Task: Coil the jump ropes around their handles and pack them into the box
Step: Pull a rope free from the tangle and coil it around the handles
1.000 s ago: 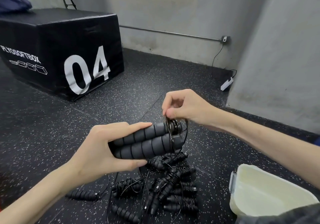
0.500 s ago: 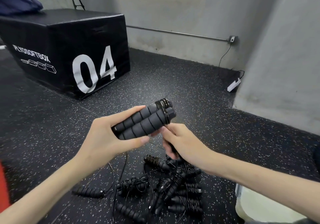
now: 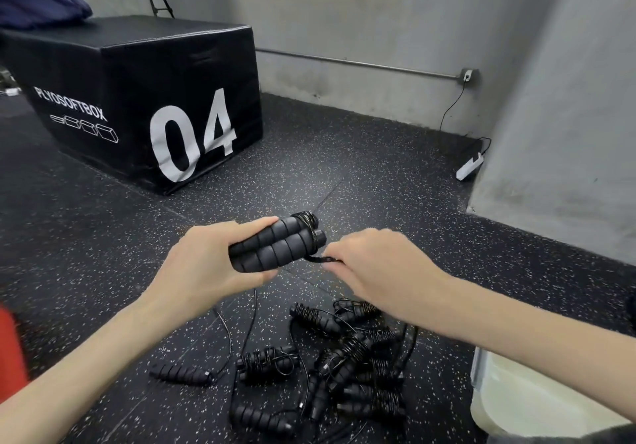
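Note:
My left hand (image 3: 206, 264) grips a pair of black ribbed jump rope handles (image 3: 275, 245) side by side, held above the floor, with a few turns of thin black rope around their far ends. My right hand (image 3: 375, 268) pinches the black rope (image 3: 318, 259) just below those ends, to the right of the handles. On the floor beneath lies a pile of jump ropes (image 3: 344, 364), several with rope coiled on their handles, and loose cord trails to the left. The pale plastic box (image 3: 495, 395) sits at the lower right, partly hidden by my right forearm.
A black plyo box marked 04 (image 3: 144, 99) stands at the back left with a dark blue bundle (image 3: 38, 3) on top. Grey walls close the back and right. A white power strip (image 3: 469, 166) lies by the wall. Something red (image 3: 10, 347) is at the left edge.
My right hand has circled from above the handle ends, down under them, to their right side, drawing the rope around. My left hand keeps its grip on the handles.

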